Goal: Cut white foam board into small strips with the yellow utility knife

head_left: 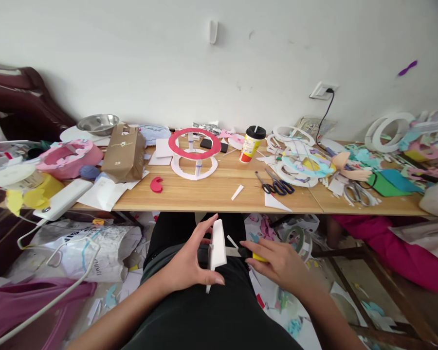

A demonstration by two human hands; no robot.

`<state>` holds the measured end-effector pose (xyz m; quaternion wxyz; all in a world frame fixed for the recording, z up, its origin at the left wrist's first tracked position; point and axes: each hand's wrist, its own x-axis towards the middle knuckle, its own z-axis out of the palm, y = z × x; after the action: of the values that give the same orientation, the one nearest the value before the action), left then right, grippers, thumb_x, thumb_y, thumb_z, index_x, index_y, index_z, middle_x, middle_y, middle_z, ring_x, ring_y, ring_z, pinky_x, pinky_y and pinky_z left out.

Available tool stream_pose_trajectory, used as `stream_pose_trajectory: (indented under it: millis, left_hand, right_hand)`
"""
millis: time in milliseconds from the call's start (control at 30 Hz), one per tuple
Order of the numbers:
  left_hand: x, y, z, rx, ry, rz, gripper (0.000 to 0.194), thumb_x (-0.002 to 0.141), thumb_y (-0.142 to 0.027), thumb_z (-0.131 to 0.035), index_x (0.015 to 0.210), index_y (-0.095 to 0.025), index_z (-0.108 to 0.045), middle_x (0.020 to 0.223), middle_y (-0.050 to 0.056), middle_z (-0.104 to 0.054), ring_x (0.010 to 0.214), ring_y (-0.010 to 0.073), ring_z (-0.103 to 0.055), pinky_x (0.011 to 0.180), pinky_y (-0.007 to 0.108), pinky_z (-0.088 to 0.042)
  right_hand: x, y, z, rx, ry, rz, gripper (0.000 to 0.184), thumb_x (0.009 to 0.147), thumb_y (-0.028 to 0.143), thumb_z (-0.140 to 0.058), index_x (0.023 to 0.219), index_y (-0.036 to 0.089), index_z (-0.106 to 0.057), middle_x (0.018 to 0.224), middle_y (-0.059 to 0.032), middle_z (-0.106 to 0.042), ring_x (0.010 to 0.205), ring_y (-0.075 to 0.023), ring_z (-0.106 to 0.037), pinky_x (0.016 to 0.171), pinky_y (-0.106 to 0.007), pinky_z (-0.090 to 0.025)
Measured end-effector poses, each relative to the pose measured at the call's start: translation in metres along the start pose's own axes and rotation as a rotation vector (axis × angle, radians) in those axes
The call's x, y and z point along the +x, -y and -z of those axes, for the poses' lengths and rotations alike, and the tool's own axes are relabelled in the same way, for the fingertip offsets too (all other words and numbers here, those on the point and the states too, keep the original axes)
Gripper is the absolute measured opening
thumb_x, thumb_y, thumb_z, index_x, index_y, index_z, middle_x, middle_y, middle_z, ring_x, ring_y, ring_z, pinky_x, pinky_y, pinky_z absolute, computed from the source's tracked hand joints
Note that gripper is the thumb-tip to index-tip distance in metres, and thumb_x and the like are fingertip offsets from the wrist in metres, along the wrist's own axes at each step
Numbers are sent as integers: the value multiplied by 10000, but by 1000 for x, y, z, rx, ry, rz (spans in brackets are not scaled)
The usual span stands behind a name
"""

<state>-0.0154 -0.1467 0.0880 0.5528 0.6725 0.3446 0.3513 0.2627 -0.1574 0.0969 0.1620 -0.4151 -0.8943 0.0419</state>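
My left hand [184, 266] holds a white board piece [219, 245], perhaps foam, between thumb and fingers above my lap. In my right hand [282, 262] is a utility knife [258, 257] with a yellow handle. Its blade points left and reaches the right side of the board piece. A thin white strip [232, 241] shows just above the blade. On the table beyond my hands stands a frame with a red ring [173, 144] on top and a white ring [175, 170] below, joined by short posts.
The wooden table [190, 197] carries a paper cup [251, 146], scissors [282, 184], a brown paper bag [122, 155], a red scrap [156, 184] and a white power strip [63, 198]. White rings [390, 131] and paper pieces crowd the right. Scraps litter the floor; a white cable [63, 296] hangs at left.
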Motion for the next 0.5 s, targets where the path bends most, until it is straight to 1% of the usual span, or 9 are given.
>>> stream_pose_trajectory:
  millis: [133,267,333,400,500]
  left_hand:
    - [0,-2,0,16,-3,3,1233,559,-594,-830,1542,-316,-139,1519,155,-290,1363,363,-333,1084,506,-370]
    - [-2,-8,0,62,59,-6,1151,563,-529,-859,1515,-342,-240,1525,128,-269,1384,358,-317,1124,510,-325]
    - [-4,-10,-1,61,57,11,1147,563,-515,-865,1513,-338,-247,1528,130,-263,1403,363,-290,1138,522,-299]
    - [-6,-9,-2,14,43,34,1222,551,-537,-862,1534,-335,-166,1538,144,-247,1416,364,-279,1141,533,-290]
    - [-10,-4,-3,-97,30,48,1331,520,-656,-805,1549,-323,-29,1551,168,-231,1429,369,-271,1145,551,-271]
  right_hand:
    - [5,9,-4,-12,-11,6,382,996,441,-446,1238,212,-634,783,-32,-664,650,-138,-640,599,-242,-447]
    - [10,11,-7,-9,-28,15,389,990,454,-459,1236,209,-634,769,-28,-653,642,-138,-636,594,-242,-440]
    - [10,6,-7,-21,-34,-1,386,990,445,-463,1239,204,-634,761,-26,-648,638,-140,-635,589,-246,-440]
    - [9,-1,-6,-45,-52,-22,378,996,429,-455,1238,203,-637,771,-30,-654,640,-141,-639,587,-246,-442]
    - [7,-7,-6,-75,-80,-28,378,1006,426,-430,1238,211,-637,789,-35,-665,644,-137,-645,591,-242,-447]
